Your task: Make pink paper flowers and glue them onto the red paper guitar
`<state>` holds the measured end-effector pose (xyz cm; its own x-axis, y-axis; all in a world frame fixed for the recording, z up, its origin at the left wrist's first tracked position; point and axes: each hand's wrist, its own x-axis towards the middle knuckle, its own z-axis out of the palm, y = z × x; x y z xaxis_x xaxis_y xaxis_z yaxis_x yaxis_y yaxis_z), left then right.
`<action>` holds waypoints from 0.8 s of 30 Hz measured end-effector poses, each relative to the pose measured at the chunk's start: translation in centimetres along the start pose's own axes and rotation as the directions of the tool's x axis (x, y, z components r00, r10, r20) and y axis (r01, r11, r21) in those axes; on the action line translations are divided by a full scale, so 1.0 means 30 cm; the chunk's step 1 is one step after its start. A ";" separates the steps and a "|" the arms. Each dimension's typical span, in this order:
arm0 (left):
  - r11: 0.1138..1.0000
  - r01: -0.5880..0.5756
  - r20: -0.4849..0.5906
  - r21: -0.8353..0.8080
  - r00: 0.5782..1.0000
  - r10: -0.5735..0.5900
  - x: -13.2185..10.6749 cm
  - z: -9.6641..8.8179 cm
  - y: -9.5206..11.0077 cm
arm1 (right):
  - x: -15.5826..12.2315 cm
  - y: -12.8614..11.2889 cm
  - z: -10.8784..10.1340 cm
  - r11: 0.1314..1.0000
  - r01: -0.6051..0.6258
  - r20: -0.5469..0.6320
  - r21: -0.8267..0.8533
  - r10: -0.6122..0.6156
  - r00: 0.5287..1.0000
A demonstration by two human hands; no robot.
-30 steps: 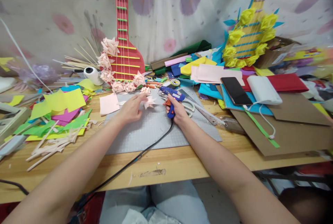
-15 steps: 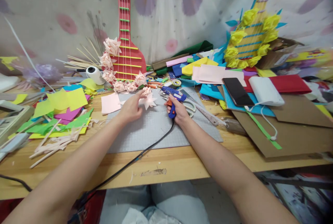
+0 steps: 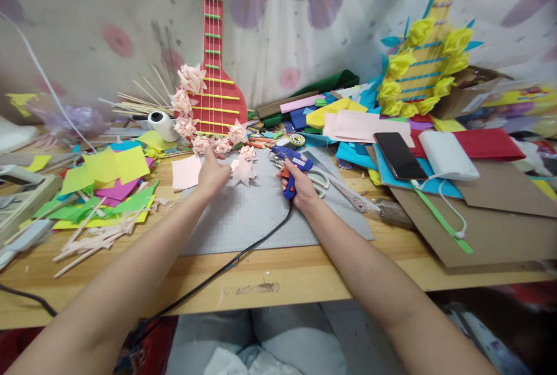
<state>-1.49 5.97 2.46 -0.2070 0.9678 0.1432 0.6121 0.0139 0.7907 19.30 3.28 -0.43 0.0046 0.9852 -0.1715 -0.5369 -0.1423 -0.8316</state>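
Observation:
My right hand (image 3: 300,187) is closed round the handle of a blue glue gun (image 3: 290,162), whose black cord (image 3: 226,267) trails back over the grey cutting mat (image 3: 261,218). My left hand (image 3: 213,175) reaches forward with fingers closed on a pale pink paper flower (image 3: 242,172) lying on the mat. Just beyond stands a red paper guitar (image 3: 215,73) leaning on the wall, with several pink paper flowers (image 3: 185,105) along its left and bottom edge.
Scissors (image 3: 319,180) lie right of the glue gun. Coloured paper scraps (image 3: 104,180) cover the left of the wooden table (image 3: 282,276). A thread spool (image 3: 162,125) stands behind. A phone (image 3: 397,156), white pouch (image 3: 446,154), cardboard (image 3: 491,230) and a yellow-flowered guitar (image 3: 420,67) fill the right.
My left hand has moved forward and left towards the red guitar's base, and the loose pink flower shifted slightly with it. My right hand stays on the glue gun.

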 end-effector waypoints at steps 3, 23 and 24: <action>0.994 0.045 0.046 -0.101 0.998 -0.040 0.014 0.013 -0.013 | -0.003 -0.002 0.005 1.000 0.006 -0.009 -0.004 -0.006 1.000; 0.911 0.320 0.269 -0.260 0.930 -0.250 0.001 0.049 0.016 | -0.007 -0.001 0.005 1.000 0.014 -0.006 -0.028 -0.014 1.000; 0.934 0.291 0.245 -0.206 0.940 -0.239 0.002 0.047 0.013 | -0.007 0.000 0.005 0.999 0.014 -0.006 -0.028 -0.014 1.000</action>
<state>-0.20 6.38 1.93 -0.1537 0.9676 -0.2003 0.3542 0.2432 0.9030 19.18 3.09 -0.30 0.0171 0.9865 -0.1628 -0.5126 -0.1311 -0.8486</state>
